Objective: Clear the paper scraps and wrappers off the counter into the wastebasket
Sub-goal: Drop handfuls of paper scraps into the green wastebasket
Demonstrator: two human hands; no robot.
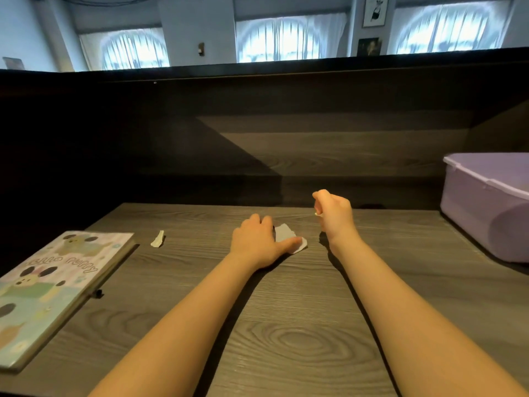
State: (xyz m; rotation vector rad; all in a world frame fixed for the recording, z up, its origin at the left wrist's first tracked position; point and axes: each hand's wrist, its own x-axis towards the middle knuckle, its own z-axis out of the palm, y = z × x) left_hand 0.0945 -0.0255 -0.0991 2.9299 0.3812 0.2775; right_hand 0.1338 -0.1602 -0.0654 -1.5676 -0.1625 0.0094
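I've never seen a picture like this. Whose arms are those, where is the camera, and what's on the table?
No machine here: those are a person's own arms. The camera sits on their head, looking down, so you see what they see. The left hand pinches a white paper scrap on the wooden counter. The right hand, lifted, seems to pinch a tiny pale bit. A second scrap lies further left, beside a puppy notebook. A purple tub, maybe the wastebasket, stands on the right.

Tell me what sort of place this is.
Probably a reception or service desk in a large room: a dark wood-grain counter behind a raised front ledge, with arched, curtained windows and framed pictures beyond.
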